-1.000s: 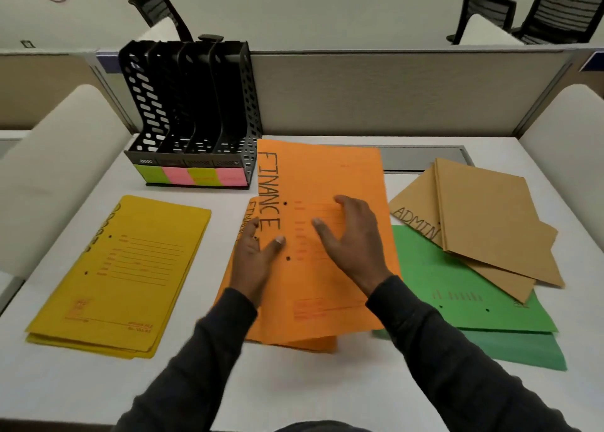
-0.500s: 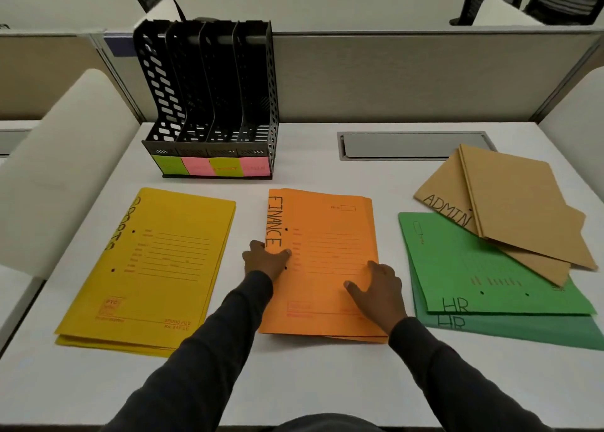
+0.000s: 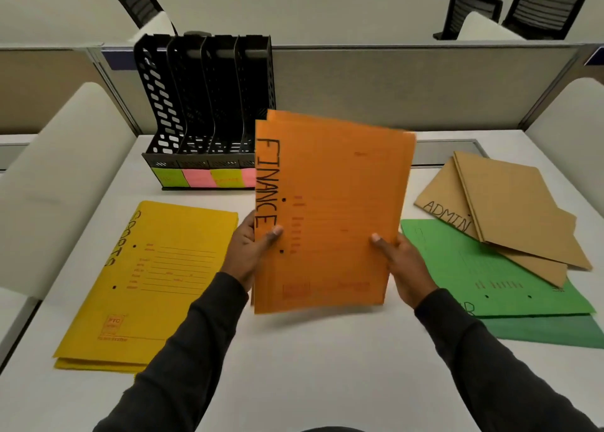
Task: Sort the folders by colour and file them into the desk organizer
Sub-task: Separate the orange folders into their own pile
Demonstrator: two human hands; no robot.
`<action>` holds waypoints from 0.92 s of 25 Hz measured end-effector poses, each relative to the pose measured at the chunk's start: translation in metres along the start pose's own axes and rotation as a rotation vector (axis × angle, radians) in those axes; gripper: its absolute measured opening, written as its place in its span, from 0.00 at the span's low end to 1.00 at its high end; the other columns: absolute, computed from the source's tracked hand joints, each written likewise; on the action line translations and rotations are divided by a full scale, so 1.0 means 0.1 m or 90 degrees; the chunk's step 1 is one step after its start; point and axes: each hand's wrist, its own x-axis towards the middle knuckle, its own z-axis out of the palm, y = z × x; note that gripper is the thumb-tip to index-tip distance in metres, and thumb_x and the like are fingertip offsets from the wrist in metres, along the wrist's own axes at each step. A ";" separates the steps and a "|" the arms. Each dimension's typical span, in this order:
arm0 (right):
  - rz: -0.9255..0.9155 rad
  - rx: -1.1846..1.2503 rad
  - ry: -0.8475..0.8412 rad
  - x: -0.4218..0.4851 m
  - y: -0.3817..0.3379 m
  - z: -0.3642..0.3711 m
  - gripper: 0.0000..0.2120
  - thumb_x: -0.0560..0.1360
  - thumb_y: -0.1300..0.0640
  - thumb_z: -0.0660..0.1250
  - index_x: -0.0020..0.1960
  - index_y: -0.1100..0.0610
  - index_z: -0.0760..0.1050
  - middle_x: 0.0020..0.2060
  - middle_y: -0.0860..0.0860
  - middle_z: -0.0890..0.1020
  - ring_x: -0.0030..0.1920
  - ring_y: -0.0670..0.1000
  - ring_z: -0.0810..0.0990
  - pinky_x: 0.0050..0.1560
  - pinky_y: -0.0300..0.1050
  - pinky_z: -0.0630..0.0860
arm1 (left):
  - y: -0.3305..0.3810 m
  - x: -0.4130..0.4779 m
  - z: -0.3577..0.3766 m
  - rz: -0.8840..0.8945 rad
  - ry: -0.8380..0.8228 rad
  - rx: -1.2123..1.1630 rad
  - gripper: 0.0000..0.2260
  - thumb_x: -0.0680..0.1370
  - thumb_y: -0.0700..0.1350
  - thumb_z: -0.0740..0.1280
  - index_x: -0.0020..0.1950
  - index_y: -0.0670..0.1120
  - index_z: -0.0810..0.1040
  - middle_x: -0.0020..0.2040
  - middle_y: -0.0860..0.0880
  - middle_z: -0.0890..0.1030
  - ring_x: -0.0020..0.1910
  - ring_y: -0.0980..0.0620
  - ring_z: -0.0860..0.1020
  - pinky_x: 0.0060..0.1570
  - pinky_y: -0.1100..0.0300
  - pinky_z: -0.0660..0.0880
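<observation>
Folders marked FINANCE, the orange folders (image 3: 330, 209), are pinched at their edges by my left hand (image 3: 250, 251) and right hand (image 3: 400, 261) above the desk (image 3: 294, 366), so I'd square them before sliding into the organizer (image 3: 202, 111).

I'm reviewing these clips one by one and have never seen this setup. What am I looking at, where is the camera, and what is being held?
There is no machine: a person wears a camera on the head, looking down at their own hands. The left hand and right hand hold up the orange folders, marked FINANCE, by their side edges. On the white desk lie yellow folders, green folders and brown folders. The black desk organizer stands behind.
</observation>
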 end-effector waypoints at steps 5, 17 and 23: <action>-0.166 0.044 -0.012 -0.11 -0.28 0.05 0.17 0.79 0.58 0.66 0.67 0.55 0.73 0.59 0.47 0.83 0.57 0.46 0.83 0.50 0.37 0.80 | 0.10 -0.06 -0.17 0.119 0.029 0.038 0.14 0.78 0.39 0.68 0.61 0.52 0.75 0.58 0.55 0.83 0.59 0.53 0.80 0.53 0.58 0.79; -0.056 -0.113 0.029 -0.16 0.40 0.09 0.11 0.80 0.50 0.65 0.63 0.45 0.70 0.57 0.50 0.82 0.53 0.52 0.83 0.50 0.53 0.82 | -0.65 -0.16 -0.15 -0.066 0.219 0.101 0.17 0.79 0.41 0.68 0.67 0.47 0.71 0.60 0.46 0.80 0.56 0.46 0.81 0.50 0.50 0.80; 0.114 -0.217 0.007 -0.16 0.83 0.14 0.20 0.81 0.56 0.63 0.72 0.50 0.66 0.63 0.55 0.78 0.58 0.57 0.80 0.60 0.60 0.79 | -1.02 -0.23 -0.19 -0.242 0.323 0.391 0.17 0.79 0.42 0.67 0.67 0.42 0.74 0.64 0.41 0.77 0.60 0.40 0.76 0.58 0.48 0.74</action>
